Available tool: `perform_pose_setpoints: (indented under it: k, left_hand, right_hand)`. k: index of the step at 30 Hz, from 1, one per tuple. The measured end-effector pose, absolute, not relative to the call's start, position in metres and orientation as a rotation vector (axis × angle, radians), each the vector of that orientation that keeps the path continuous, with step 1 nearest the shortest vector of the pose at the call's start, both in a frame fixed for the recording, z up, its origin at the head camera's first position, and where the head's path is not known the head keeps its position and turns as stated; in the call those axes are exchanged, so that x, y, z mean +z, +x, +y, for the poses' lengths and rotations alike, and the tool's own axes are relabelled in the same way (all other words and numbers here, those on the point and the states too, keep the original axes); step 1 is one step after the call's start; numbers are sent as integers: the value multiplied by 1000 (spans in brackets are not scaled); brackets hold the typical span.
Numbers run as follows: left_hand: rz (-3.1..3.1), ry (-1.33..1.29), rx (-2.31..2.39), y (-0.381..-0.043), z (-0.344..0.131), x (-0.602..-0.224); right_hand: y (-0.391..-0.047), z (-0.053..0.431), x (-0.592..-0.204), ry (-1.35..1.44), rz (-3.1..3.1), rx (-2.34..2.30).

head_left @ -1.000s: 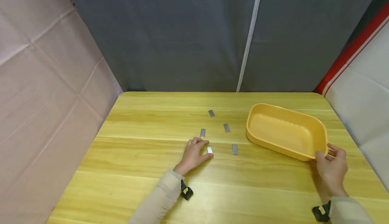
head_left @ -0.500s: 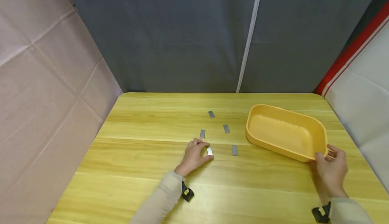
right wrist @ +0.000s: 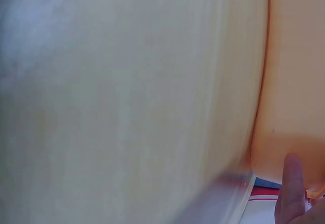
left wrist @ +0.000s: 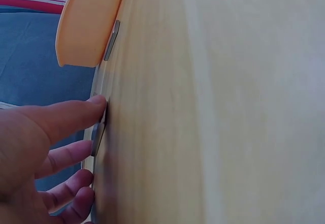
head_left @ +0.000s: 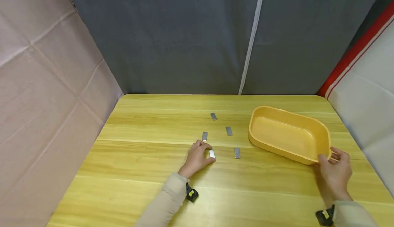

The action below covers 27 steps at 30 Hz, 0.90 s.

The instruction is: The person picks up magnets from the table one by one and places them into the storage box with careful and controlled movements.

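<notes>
A small flat silver rectangular plate (head_left: 212, 154) lies near the middle of the table, with my left hand (head_left: 196, 158) pinching it end to end between thumb and index finger. In the left wrist view the thumb (left wrist: 76, 115) meets one end of this plate (left wrist: 100, 135), which is close to the wood. On the right, my right hand (head_left: 336, 172) grips the near right corner of a yellow plastic tray (head_left: 281, 150), thumb over the rim. The right wrist view has a finger (right wrist: 292, 183) against the tray's outer wall (right wrist: 292, 82).
Several similar plates lie loose: one (head_left: 204, 136) just beyond the left hand, one (head_left: 237, 153) to its right, others (head_left: 229, 131) (head_left: 213, 116) farther back. The wooden table (head_left: 147, 124) ends at a grey curtain (head_left: 172, 42). Pale cloth hangs at both sides.
The left thumb and index finger have closed in on the two ends of the silver plate, which stays nearly in place. The right hand and tray have hardly moved.
</notes>
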State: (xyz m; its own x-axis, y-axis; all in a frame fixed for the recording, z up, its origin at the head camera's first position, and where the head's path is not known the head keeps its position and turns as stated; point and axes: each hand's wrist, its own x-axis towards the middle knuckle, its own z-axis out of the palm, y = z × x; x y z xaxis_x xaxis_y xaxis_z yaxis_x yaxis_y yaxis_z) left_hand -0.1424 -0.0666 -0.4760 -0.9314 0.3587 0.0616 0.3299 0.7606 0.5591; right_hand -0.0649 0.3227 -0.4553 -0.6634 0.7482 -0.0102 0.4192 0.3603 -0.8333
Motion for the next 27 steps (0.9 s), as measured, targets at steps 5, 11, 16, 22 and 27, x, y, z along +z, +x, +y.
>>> perform_pose_setpoints:
  k: [5,11,16,22,27]
  left_hand:
    - [2897,557,920,-143,-66,-477]
    - [2879,515,936,-143,-65,-476]
    - [2862,492,950,-143,-64,-474]
    - [2847,493,969,-143,-65,-473]
    - [2839,476,978,-143,-65,-473]
  right_hand:
    - [-65,323,-456,-1013,-2242,1219]
    - [-65,324,-457,-1020,-2256,1214]
    - [-66,325,-457,-1023,-2263,1231]
    - [-65,325,-457,-1033,-2261,1232]
    - [-66,325,-456,-1026,-2271,1214]
